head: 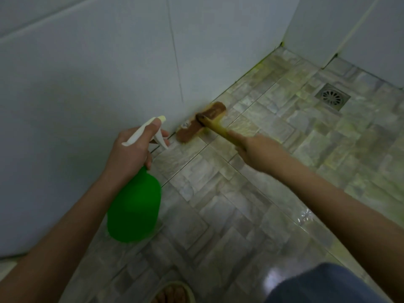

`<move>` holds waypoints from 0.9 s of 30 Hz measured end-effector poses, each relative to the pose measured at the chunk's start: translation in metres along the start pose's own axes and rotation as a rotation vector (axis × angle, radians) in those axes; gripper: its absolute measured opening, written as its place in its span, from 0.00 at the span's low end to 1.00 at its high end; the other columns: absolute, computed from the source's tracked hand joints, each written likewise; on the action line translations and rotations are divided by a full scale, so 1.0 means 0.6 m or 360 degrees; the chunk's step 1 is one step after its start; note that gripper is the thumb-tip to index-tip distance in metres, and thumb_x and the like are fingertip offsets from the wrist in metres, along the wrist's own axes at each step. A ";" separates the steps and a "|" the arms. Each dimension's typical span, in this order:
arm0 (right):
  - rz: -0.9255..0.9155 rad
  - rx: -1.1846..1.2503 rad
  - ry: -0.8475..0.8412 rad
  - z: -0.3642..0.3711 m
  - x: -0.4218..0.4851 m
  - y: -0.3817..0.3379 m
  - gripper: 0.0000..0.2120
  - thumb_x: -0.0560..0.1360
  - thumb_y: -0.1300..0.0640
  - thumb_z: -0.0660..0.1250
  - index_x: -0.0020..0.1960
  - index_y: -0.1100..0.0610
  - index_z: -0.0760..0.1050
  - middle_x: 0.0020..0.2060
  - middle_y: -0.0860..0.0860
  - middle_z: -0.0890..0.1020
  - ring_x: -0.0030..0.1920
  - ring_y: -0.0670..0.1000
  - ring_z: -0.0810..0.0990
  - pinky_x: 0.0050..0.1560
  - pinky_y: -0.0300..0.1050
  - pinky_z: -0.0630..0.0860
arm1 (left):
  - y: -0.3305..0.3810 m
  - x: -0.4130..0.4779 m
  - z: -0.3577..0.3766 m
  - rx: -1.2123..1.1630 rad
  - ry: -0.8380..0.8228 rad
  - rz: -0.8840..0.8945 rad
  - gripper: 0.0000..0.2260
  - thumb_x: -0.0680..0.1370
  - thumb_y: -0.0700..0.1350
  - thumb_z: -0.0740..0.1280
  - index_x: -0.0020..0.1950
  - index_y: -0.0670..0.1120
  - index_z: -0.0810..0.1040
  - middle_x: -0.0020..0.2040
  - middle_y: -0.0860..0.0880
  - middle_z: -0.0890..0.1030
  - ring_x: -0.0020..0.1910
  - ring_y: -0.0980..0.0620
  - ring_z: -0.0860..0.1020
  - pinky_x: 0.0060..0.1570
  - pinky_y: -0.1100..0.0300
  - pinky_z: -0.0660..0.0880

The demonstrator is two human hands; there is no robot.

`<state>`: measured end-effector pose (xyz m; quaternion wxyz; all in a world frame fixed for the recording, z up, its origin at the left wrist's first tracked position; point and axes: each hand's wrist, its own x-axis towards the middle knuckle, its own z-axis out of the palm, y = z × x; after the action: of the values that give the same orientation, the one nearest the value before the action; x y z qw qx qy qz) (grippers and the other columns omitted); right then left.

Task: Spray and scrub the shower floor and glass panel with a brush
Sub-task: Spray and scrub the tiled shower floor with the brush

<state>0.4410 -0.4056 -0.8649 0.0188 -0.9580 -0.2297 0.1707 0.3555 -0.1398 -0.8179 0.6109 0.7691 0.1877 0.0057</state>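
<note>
The left hand (131,154) grips the white trigger head of a green spray bottle (135,206). The fingers are curled around its neck, the bottle body hangs below the hand, and the nozzle points toward the wall (109,73). The right hand (258,152) is closed around the yellowish handle of the brush (201,122), with one finger stretched along the handle. The brown brush head lies ahead of this hand, on the tiled shower floor (240,204) and right against the bottom of the wall. The brush is blurred. A metal drain (332,96) sits in the floor, well apart from the brush, to the right.
</note>
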 end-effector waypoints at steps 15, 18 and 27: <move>-0.0116 0.0135 0.0192 0.027 0.077 0.191 0.25 0.82 0.49 0.55 0.77 0.44 0.52 0.29 0.50 0.70 0.30 0.51 0.74 0.36 0.43 0.70 | 0.008 0.031 0.048 -0.0060 -0.0054 0.0058 0.17 0.76 0.63 0.65 0.42 0.53 0.87 0.44 0.48 0.88 0.22 0.46 0.70 0.23 0.66 0.68; -0.0323 -0.0065 0.0069 0.038 0.055 0.201 0.24 0.81 0.43 0.49 0.76 0.38 0.48 0.26 0.46 0.67 0.26 0.45 0.69 0.33 0.42 0.72 | 0.006 0.036 0.066 -0.0032 -0.0080 0.0074 0.21 0.73 0.67 0.65 0.41 0.52 0.87 0.43 0.44 0.87 0.24 0.44 0.73 0.24 0.65 0.69; 0.0137 0.0118 0.0220 -0.016 0.154 0.336 0.24 0.82 0.49 0.54 0.77 0.47 0.54 0.40 0.57 0.76 0.37 0.54 0.72 0.40 0.44 0.67 | 0.039 0.056 0.097 -0.0018 -0.0119 0.0081 0.16 0.79 0.61 0.65 0.44 0.53 0.86 0.45 0.51 0.88 0.28 0.38 0.74 0.23 0.66 0.68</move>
<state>0.6090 -0.5442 -0.9087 0.0626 -0.9751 -0.1800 0.1133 0.4074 -0.1887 -0.8178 0.6214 0.7699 0.1451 -0.0065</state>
